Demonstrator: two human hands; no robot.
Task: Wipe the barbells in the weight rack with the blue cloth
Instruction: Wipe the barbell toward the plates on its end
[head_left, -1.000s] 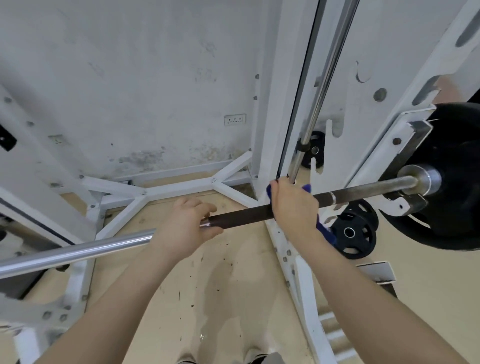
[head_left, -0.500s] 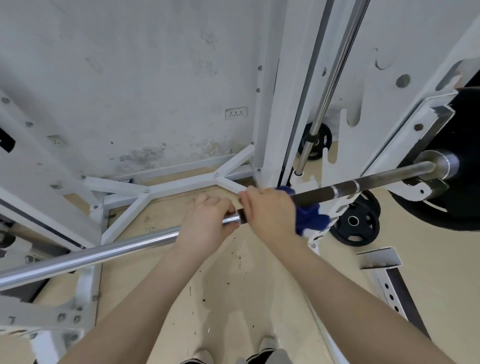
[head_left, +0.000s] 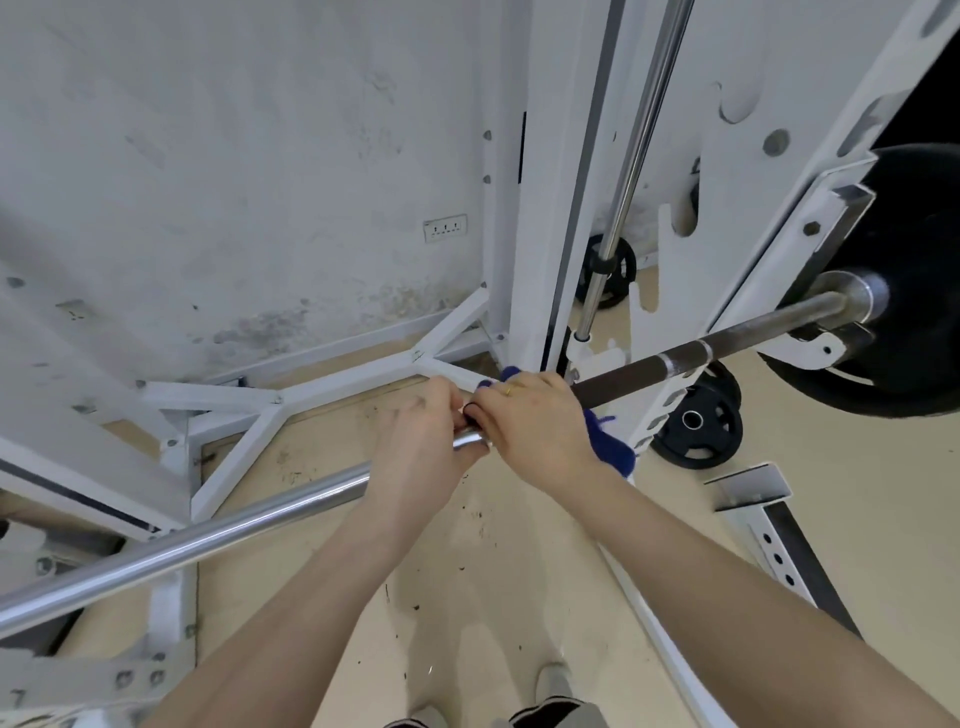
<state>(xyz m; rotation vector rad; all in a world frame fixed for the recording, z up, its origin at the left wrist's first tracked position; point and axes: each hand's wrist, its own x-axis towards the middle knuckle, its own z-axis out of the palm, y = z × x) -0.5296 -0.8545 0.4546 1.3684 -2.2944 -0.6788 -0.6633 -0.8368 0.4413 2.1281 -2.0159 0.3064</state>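
A long barbell (head_left: 218, 535) runs from lower left to upper right across the white rack, shiny at the left and dark (head_left: 623, 371) to the right of my hands. My left hand (head_left: 421, 447) is wrapped around the shiny part of the bar. Touching it on the right, my right hand (head_left: 535, 426) grips the bar with the blue cloth (head_left: 608, 447) folded around it; cloth ends stick out above the fingers and hang below the wrist. A big black plate (head_left: 904, 291) sits on the bar's right end.
White rack uprights (head_left: 524, 208) and floor braces (head_left: 332, 384) stand behind the bar. A second steel bar (head_left: 644, 124) leans upright in the rack. Small black plates (head_left: 698, 426) lie on the floor at right, beside a loose white bracket (head_left: 753, 486). My shoes show at the bottom.
My right hand slid the cloth leftward along the dark part of the bar until it met my left hand. The view shifted slightly, and my left hand kept its grip.
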